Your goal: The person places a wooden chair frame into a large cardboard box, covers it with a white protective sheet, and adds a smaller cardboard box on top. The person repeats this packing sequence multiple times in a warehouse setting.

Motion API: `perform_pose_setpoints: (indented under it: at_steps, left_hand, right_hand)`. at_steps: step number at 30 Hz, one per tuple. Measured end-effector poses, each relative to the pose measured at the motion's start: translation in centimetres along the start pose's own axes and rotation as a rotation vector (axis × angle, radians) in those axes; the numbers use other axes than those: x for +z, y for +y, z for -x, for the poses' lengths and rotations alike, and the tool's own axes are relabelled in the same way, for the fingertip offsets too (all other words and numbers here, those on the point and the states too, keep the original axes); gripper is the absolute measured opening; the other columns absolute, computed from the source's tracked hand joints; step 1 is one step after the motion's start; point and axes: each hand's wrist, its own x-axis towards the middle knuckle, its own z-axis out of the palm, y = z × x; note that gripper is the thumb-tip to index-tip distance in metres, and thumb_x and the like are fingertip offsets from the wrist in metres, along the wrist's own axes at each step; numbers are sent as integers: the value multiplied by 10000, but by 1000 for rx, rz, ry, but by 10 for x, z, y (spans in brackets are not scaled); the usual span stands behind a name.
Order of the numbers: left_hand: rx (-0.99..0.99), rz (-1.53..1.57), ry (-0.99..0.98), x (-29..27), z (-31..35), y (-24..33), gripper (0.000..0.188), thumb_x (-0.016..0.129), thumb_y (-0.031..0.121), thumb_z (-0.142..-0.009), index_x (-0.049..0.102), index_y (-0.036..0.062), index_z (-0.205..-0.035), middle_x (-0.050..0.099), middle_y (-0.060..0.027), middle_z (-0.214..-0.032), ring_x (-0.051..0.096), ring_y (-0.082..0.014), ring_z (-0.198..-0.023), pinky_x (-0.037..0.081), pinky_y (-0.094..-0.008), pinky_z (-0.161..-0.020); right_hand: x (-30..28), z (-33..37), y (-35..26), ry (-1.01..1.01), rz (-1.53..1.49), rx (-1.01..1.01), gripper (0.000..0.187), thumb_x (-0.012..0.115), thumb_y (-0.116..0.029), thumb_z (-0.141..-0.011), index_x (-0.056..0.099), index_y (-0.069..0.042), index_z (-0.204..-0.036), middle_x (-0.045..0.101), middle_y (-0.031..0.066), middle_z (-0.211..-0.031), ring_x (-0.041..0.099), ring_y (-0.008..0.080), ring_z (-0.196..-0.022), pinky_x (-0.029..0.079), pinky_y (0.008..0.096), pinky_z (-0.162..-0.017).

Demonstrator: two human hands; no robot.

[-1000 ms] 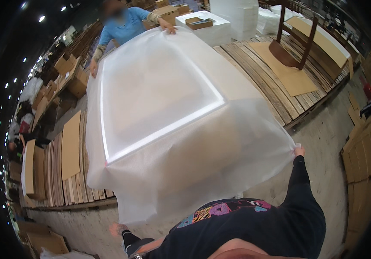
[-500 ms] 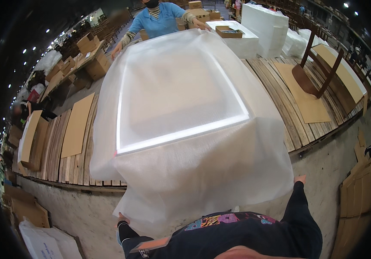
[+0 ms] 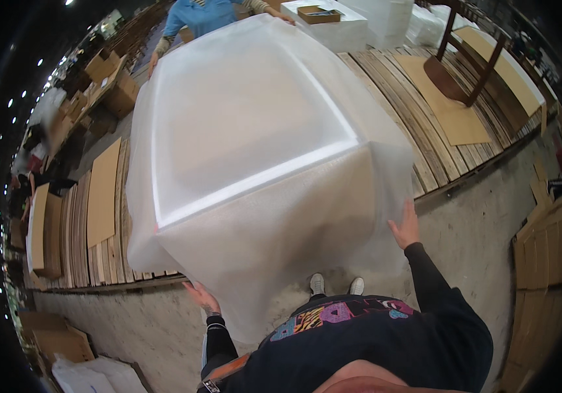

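Translucent plastic bubble wrap (image 3: pixel 261 216), dimpled

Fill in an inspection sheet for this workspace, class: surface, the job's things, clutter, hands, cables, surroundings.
Surface: wooden slat platform above a concrete floor.
Job's things: large boxy item under translucent bubble wrap, draped down its near side.
Clutter: flat cardboard sheets, brown wooden chair tipped over on cardboard, white foam blocks.
Hands: left hand open at the wrap's lower edge; right hand open, flat against the wrap's side; grip cannot be told.
Cables: nothing seen.
Surroundings: a co-worker in a blue top holds the far side; stacked cartons on the left.
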Motion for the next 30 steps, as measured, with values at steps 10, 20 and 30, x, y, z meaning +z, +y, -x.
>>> perform_pose_setpoints:
  at_steps: [10,20,30]
  left_hand:
    - [-245,40,-60,17,-19,-84,558,472,437,-1038,554,-24,-1342,622,-196,-1292,586,-322,-1156,453,-396,-1031]
    - [76,-244,-967,291,283,111,500,503,437,-1009,615,17,-1256,663,-162,-1144,627,-300,-1071,486,-412,-930]
    - [475,-934,-1924,414,501,253,422,535,394,-987,671,29,-1151,704,-145,-977,670,-292,-979,513,-431,-823]
  right_hand:
    - [14,35,80,-139,-113,226,890,656,-299,-921,112,-96,-1596,349,277,-1535,366,447,-1400,337,477,-1144]
    - [16,256,318,-506,-274,726,828,656,-383,-817,374,41,-1469,542,311,-1362,543,411,-1269,425,439,-1083]
    - [-96,281,559,15,-89,685,722,664,-409,-856,495,33,-1400,696,246,-1084,728,298,-874,564,381,-801]
